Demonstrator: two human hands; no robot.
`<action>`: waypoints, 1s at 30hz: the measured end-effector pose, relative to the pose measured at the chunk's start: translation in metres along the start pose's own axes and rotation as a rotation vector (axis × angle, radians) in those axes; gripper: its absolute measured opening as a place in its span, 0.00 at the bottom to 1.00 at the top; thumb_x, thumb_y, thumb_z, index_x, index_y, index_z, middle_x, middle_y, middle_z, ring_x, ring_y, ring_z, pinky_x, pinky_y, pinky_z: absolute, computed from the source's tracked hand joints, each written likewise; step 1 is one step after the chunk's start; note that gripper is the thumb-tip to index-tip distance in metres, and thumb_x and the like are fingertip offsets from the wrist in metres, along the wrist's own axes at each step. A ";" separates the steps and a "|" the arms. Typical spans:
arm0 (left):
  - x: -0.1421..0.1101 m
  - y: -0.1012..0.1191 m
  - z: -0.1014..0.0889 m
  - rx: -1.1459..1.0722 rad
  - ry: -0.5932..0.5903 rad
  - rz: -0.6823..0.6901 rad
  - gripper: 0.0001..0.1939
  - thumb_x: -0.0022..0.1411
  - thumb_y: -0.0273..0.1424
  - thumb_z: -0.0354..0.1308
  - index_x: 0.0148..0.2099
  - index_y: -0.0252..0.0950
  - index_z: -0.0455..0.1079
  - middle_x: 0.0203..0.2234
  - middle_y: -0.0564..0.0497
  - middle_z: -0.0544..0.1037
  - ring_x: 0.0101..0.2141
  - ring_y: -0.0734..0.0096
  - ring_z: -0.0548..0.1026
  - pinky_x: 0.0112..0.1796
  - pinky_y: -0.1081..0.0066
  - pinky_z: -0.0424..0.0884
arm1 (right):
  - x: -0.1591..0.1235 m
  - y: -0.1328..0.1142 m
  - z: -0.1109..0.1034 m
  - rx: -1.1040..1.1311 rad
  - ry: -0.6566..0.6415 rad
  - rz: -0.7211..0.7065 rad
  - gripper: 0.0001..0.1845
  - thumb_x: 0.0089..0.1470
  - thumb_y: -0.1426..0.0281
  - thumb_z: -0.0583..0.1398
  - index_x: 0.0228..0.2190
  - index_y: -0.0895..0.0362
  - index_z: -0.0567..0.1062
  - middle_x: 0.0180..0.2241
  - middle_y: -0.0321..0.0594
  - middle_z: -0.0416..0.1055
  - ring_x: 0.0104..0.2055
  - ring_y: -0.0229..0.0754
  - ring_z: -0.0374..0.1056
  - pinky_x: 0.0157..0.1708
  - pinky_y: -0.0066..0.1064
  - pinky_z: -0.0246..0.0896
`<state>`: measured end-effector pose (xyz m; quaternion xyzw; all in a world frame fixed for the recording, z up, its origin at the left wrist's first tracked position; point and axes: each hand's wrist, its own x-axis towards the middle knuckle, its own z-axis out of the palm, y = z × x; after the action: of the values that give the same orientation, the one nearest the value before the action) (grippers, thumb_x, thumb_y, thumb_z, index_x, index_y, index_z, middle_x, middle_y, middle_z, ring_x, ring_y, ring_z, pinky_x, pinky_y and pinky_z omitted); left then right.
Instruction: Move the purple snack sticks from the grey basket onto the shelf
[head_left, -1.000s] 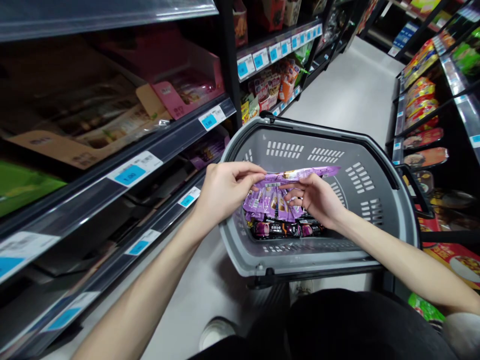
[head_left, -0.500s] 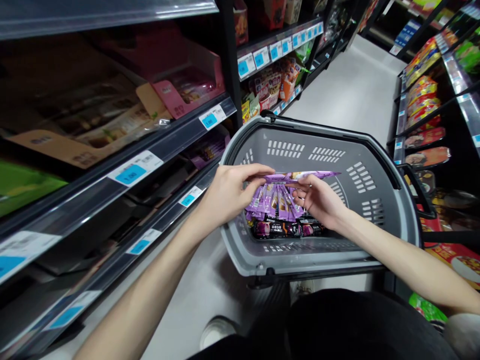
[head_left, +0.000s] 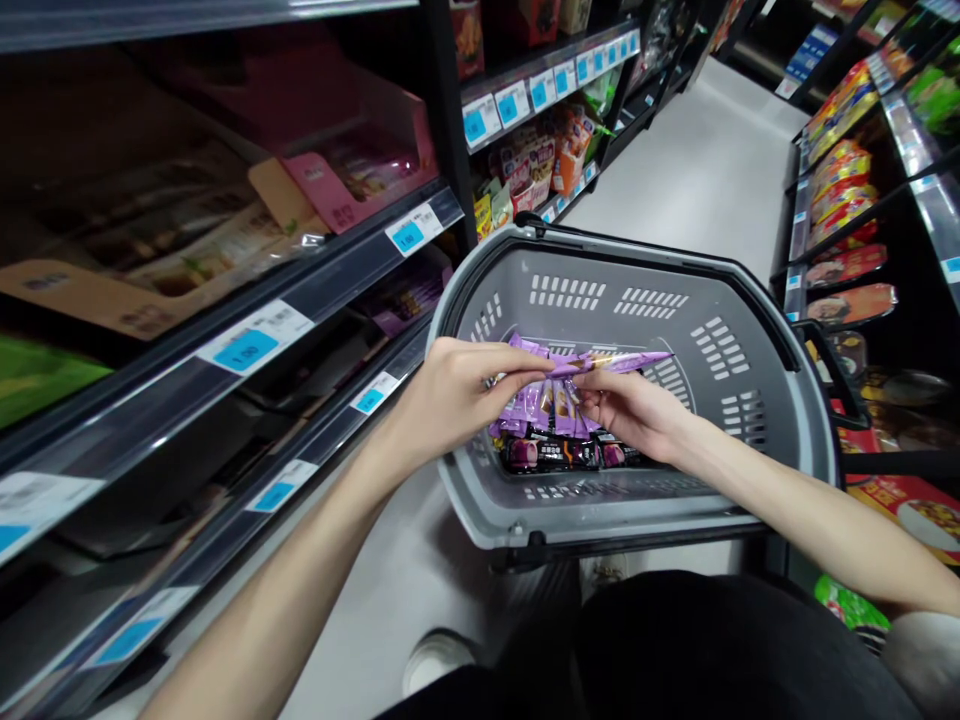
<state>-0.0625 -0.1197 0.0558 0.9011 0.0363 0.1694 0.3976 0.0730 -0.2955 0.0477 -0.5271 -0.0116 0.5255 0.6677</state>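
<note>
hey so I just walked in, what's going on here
Someone in a store aisle is holding a flat purple packet over a gray shopping basket. The left hand pinches one end of it, and the right hand is against its underside. Below their hands, more purple packets lie in the basket beside some black ones. Shelves of packaged food with blue and white price tags stand to the left, and more packaged food is on the right.

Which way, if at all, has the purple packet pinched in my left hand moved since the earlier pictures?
Yes: against the basket's far wall, the purple packet has shifted slightly down the view, widening the gap to that wall's slots.
</note>
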 end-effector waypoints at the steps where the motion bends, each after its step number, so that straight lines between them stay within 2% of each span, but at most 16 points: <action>1: 0.000 0.000 0.000 -0.003 -0.002 0.001 0.14 0.68 0.33 0.56 0.47 0.42 0.83 0.41 0.52 0.86 0.42 0.65 0.84 0.47 0.69 0.78 | 0.000 0.000 0.000 -0.011 -0.007 -0.004 0.08 0.44 0.81 0.68 0.25 0.58 0.77 0.27 0.33 0.74 0.28 0.32 0.67 0.32 0.23 0.70; 4: 0.002 -0.003 0.001 -0.008 -0.005 0.012 0.14 0.67 0.32 0.55 0.47 0.42 0.83 0.41 0.52 0.86 0.41 0.65 0.84 0.46 0.70 0.78 | 0.000 0.003 0.001 -0.035 -0.001 -0.028 0.08 0.45 0.81 0.69 0.27 0.59 0.79 0.29 0.34 0.76 0.31 0.32 0.70 0.35 0.24 0.71; 11: 0.004 -0.005 0.003 0.026 0.000 0.013 0.15 0.67 0.29 0.55 0.48 0.42 0.83 0.39 0.52 0.86 0.37 0.67 0.84 0.44 0.72 0.77 | 0.001 0.005 0.001 -0.097 0.019 -0.061 0.06 0.48 0.79 0.70 0.32 0.61 0.82 0.37 0.42 0.82 0.40 0.37 0.78 0.50 0.30 0.75; 20: 0.007 -0.004 0.003 0.046 -0.019 -0.038 0.14 0.68 0.31 0.56 0.47 0.41 0.83 0.37 0.52 0.86 0.34 0.67 0.83 0.43 0.71 0.76 | 0.002 0.006 0.000 -0.094 0.022 -0.092 0.06 0.49 0.80 0.70 0.31 0.60 0.82 0.38 0.42 0.82 0.41 0.39 0.79 0.53 0.33 0.76; 24: 0.008 -0.006 0.003 0.052 -0.033 -0.019 0.14 0.69 0.31 0.56 0.48 0.39 0.83 0.38 0.51 0.86 0.35 0.67 0.83 0.43 0.72 0.75 | 0.002 0.006 -0.001 -0.096 0.032 -0.072 0.06 0.48 0.79 0.69 0.31 0.60 0.81 0.37 0.42 0.82 0.41 0.39 0.78 0.51 0.32 0.76; 27: 0.008 -0.007 0.003 0.050 -0.082 0.008 0.15 0.71 0.35 0.55 0.50 0.38 0.82 0.39 0.50 0.86 0.36 0.67 0.82 0.41 0.71 0.73 | 0.002 0.004 -0.001 -0.091 0.033 -0.083 0.07 0.46 0.80 0.70 0.30 0.60 0.80 0.36 0.40 0.81 0.40 0.38 0.78 0.51 0.31 0.76; 30: 0.008 -0.006 0.003 0.036 -0.186 -0.005 0.19 0.72 0.41 0.54 0.56 0.38 0.78 0.38 0.49 0.85 0.35 0.67 0.81 0.38 0.71 0.72 | 0.001 0.004 -0.002 -0.098 0.019 -0.115 0.11 0.43 0.81 0.70 0.30 0.59 0.78 0.34 0.36 0.80 0.37 0.35 0.77 0.50 0.30 0.75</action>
<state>-0.0532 -0.1166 0.0519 0.9198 0.0046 0.0831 0.3835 0.0717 -0.2964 0.0435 -0.5624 -0.0614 0.4800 0.6705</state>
